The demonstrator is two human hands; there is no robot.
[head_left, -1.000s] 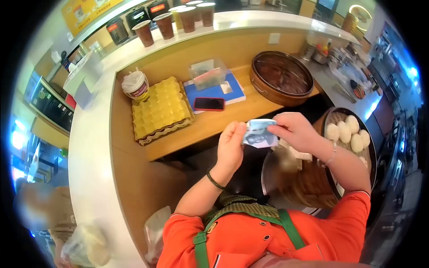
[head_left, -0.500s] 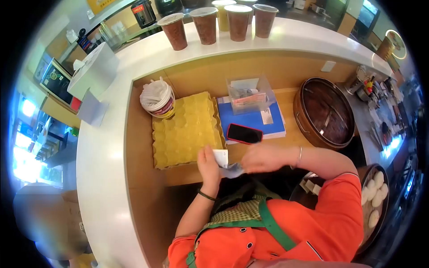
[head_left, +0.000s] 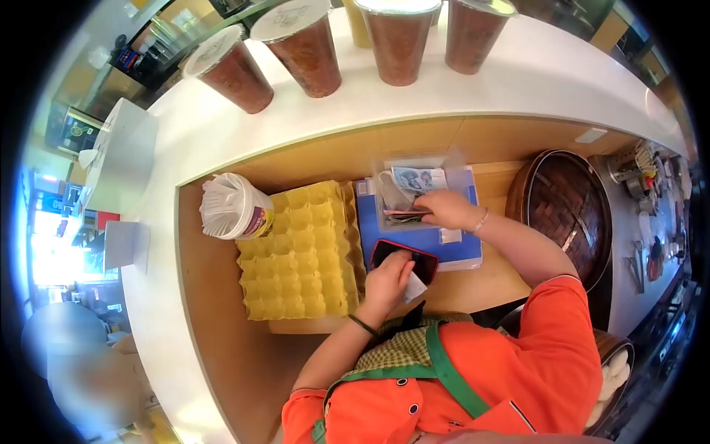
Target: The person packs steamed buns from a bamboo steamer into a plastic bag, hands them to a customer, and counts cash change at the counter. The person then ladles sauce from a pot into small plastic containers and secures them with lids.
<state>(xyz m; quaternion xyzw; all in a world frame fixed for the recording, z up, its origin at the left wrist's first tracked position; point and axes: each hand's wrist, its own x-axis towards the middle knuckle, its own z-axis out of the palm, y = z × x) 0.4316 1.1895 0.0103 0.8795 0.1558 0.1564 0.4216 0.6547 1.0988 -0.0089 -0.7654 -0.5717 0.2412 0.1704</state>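
My right hand reaches into a clear plastic box, its fingers closed on the edge of some pinkish banknotes. Behind them in the box lies a bluish banknote. In my left hand is a small white paper slip, partly hidden by the fingers. This hand is over a red-cased phone with a dark screen; I cannot tell whether they touch. Box and phone rest on or against a blue folder.
Yellow egg trays are stacked to the left, beside a white tub of wrapped items. A round bamboo steamer stands right. Lidded cups of brown drink line the raised white counter. Another person is at lower left.
My right hand has moved from beside the left hand up into the plastic box. A bluish note now lies there. My left hand has shifted right, over the phone. The view has tilted down.
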